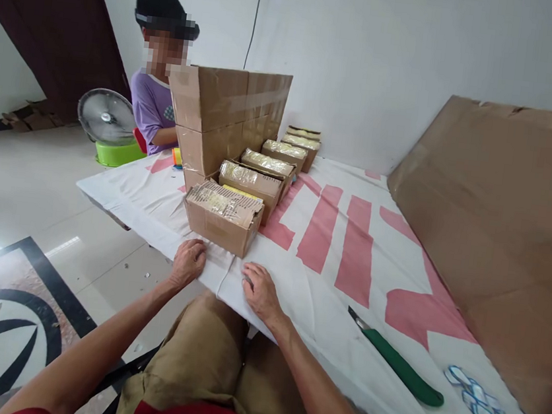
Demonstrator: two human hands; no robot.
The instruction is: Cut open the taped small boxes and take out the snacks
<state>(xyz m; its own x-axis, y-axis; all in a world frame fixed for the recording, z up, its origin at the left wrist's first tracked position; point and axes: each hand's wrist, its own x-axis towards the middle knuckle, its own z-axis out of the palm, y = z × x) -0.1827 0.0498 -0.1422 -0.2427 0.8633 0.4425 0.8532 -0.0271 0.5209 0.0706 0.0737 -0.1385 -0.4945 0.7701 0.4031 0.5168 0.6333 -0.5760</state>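
Resting both hands empty on the bench [327,286]: left hand [188,262] curled, right hand [260,291] spread, near small carton [222,217] untouched; four more behind.

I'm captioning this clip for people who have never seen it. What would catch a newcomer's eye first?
Probably the row of open cardboard boxes packed with wrapped goods, running back beside a tall stack of cartons. Next, the left hand and right hand resting empty on the white-and-red table cloth just before the nearest box. A green-handled utility knife lies to the right.
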